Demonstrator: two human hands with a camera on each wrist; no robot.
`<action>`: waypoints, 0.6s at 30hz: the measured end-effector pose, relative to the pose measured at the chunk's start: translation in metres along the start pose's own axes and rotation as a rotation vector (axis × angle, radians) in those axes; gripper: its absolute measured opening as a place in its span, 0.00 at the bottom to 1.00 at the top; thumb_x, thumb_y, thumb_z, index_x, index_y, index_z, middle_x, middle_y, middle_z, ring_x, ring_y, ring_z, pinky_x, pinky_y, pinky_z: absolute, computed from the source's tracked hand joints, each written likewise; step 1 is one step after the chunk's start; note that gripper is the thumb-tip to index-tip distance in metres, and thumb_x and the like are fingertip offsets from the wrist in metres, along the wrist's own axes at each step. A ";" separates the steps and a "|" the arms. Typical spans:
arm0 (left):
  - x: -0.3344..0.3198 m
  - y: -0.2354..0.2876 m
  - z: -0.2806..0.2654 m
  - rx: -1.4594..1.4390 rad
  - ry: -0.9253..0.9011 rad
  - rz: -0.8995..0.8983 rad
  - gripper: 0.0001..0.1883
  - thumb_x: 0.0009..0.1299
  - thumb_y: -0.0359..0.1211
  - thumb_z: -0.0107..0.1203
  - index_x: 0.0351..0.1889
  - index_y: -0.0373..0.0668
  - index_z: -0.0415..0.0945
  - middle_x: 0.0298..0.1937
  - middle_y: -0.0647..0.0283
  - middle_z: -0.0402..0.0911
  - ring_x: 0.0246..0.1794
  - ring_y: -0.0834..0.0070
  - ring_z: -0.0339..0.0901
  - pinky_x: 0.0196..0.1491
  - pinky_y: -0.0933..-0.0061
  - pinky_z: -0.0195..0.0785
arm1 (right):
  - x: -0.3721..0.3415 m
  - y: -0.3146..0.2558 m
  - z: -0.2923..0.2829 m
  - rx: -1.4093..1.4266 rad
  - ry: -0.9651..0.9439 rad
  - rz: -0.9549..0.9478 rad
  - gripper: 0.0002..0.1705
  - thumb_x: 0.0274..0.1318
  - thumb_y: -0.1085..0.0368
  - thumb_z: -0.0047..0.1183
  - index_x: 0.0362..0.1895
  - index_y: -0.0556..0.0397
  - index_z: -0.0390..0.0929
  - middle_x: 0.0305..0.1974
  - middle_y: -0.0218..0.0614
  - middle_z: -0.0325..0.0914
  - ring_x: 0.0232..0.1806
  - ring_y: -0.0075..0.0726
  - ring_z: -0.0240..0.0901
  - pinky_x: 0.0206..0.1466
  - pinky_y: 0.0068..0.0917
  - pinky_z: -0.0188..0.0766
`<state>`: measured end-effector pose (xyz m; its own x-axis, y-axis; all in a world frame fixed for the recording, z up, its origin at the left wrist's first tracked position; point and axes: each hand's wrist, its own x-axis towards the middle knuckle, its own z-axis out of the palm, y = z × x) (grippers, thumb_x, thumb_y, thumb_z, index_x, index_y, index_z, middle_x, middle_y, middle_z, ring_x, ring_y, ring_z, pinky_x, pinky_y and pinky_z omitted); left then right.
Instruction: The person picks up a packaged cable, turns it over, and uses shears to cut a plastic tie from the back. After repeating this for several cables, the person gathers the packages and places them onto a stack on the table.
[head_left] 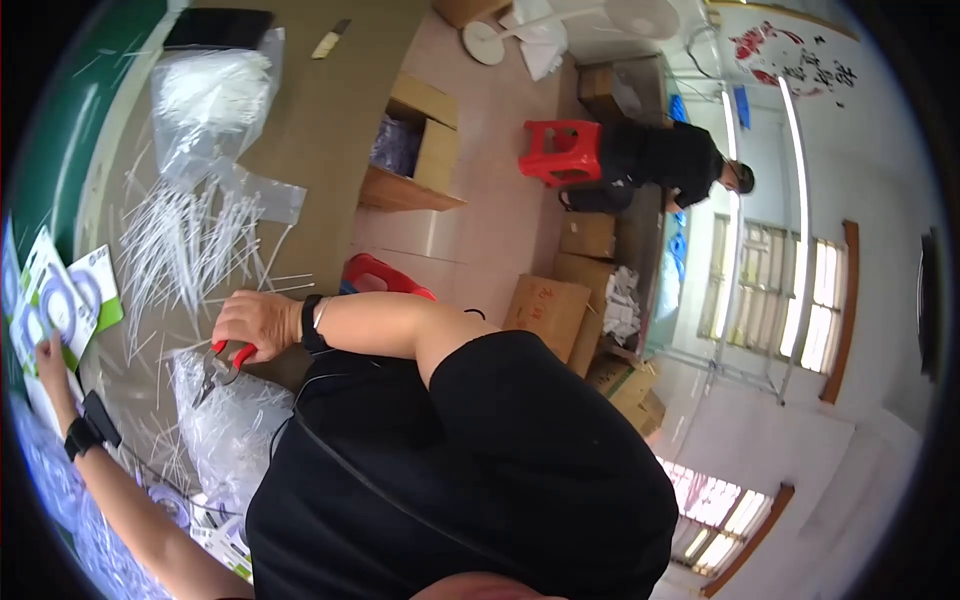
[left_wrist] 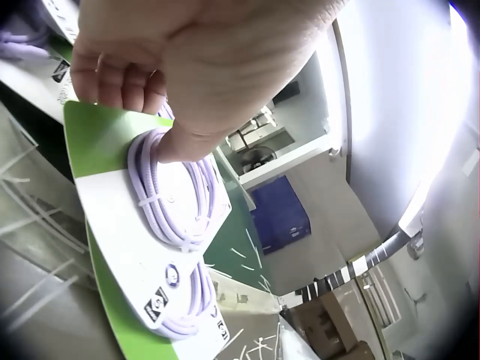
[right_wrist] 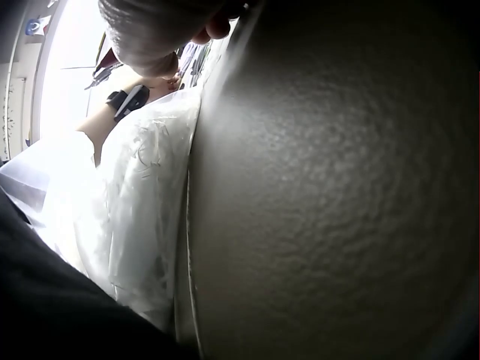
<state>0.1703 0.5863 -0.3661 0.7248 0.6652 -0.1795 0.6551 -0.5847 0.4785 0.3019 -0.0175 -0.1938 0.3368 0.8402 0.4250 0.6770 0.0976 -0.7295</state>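
A green-and-white card (left_wrist: 112, 214) is sitting aslant, left of centre in the left-wrist view, carrying a coiled lilac cable (left_wrist: 145, 191) bound with pale ties (left_wrist: 150, 200). Red-handled pliers (head_left: 239, 361) are pointing down-left, just below mid-height at the head frame's left.

No wording was legible; black characters (head_left: 820, 72) beside red motif (head_left: 765, 42) stood on white wall (head_left: 800, 35), too blurred; cardboard box (head_left: 548, 312) carried faint characters; white-and-green card (left_wrist: 112, 202) bore black square label (left_wrist: 156, 304) plus round emblem (left_wrist: 172, 275), print too small; neighbouring card (left_wrist: 30, 82) showed dark label (left_wrist: 60, 71), likewise unreadable
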 end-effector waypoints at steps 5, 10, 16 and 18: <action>-0.098 0.082 -0.003 0.279 0.271 -0.005 0.15 0.62 0.39 0.53 0.40 0.38 0.73 0.35 0.48 0.75 0.40 0.55 0.71 0.43 0.55 0.63 | 0.004 -0.012 -0.004 0.007 -0.032 0.018 0.22 0.40 0.58 0.61 0.43 0.45 0.73 0.39 0.34 0.73 0.42 0.42 0.70 0.45 0.38 0.64; -0.264 0.309 -0.092 -0.287 0.625 -0.059 0.21 0.58 0.32 0.56 0.46 0.31 0.66 0.38 0.51 0.72 0.42 0.61 0.71 0.50 0.65 0.64 | 0.004 -0.015 -0.005 -0.023 -0.086 0.048 0.24 0.41 0.59 0.61 0.46 0.47 0.72 0.43 0.37 0.73 0.46 0.45 0.69 0.51 0.38 0.64; -0.389 0.355 -0.116 -0.693 0.593 -0.099 0.17 0.66 0.29 0.52 0.51 0.34 0.62 0.42 0.64 0.72 0.40 0.82 0.71 0.44 0.83 0.64 | 0.002 -0.015 -0.013 0.202 -0.168 0.174 0.24 0.46 0.64 0.60 0.50 0.54 0.69 0.42 0.41 0.73 0.44 0.42 0.72 0.49 0.31 0.68; -0.426 0.371 -0.119 -1.145 0.569 -0.157 0.18 0.65 0.29 0.54 0.49 0.33 0.63 0.42 0.62 0.74 0.39 0.83 0.71 0.43 0.82 0.66 | 0.004 -0.025 -0.024 0.204 -0.180 0.135 0.25 0.46 0.65 0.60 0.50 0.55 0.69 0.42 0.41 0.73 0.43 0.41 0.72 0.49 0.29 0.68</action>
<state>0.0792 0.1411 -0.0100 0.2793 0.9591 -0.0461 -0.0359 0.0585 0.9976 0.3022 -0.0293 -0.1612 0.2814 0.9320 0.2283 0.4823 0.0683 -0.8734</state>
